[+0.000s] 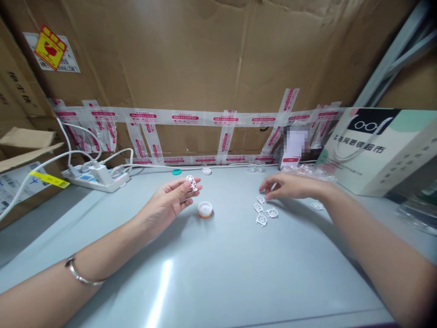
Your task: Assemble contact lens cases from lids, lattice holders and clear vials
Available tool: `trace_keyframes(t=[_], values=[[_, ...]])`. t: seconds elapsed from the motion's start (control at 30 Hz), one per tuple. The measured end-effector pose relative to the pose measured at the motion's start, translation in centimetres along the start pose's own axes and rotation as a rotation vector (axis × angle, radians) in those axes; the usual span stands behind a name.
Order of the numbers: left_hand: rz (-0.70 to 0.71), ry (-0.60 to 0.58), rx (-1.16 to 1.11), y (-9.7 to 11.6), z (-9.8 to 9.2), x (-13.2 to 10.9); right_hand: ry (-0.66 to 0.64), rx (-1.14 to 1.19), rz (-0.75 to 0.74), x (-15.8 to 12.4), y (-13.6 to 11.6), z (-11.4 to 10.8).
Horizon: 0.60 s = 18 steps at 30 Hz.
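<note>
My left hand (170,198) is closed, pinching a small white plastic piece (191,183) with round cutouts between thumb and fingers, above the table. Just right of it, a small round white cap (205,209) with an orange lower rim stands on the table. My right hand (285,186) reaches down over several loose white wheel-shaped pieces (261,220). Its thumb and index finger are bent and apart, beside the farthest wheel-shaped piece (261,199); whether they touch it I cannot tell. Another white piece (317,206) lies under my right forearm.
At the back lie a green disc (176,171), a white round part (206,171) and clear round parts (256,166). A phone (294,148) leans by the large carton (191,59). A paper bag (365,150) stands right; a power strip (99,177) with cables sits left.
</note>
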<state>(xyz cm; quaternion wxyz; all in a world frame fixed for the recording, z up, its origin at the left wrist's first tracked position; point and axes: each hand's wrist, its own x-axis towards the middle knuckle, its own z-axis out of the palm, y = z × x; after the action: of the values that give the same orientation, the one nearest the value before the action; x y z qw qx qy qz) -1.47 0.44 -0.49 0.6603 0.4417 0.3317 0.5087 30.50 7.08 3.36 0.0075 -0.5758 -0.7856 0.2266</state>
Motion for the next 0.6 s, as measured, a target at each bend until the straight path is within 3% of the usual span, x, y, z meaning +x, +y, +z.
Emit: trace_keyframes(t=[0.27,0.33,0.43,0.5,0.6], values=[[0.049,0.001,0.1,-0.1,0.3,-0.2,0.067,0.264,-0.132,1.1,-0.4,2.1],[0.094,0.026,0.221,-0.2,0.6,-0.3,0.149,0.361,-0.122,1.0,-1.3,2.4],[0.163,0.087,0.446,-0.4,1.5,-0.7,0.312,0.683,-0.136,0.8,-4.3,3.6],[0.277,0.118,0.651,-0.4,2.2,-1.2,0.35,0.892,-0.196,0.5,-7.1,4.8],[0.606,0.099,0.984,-0.3,2.8,-1.8,0.36,1.099,-0.288,-0.3,-10.9,6.7]])
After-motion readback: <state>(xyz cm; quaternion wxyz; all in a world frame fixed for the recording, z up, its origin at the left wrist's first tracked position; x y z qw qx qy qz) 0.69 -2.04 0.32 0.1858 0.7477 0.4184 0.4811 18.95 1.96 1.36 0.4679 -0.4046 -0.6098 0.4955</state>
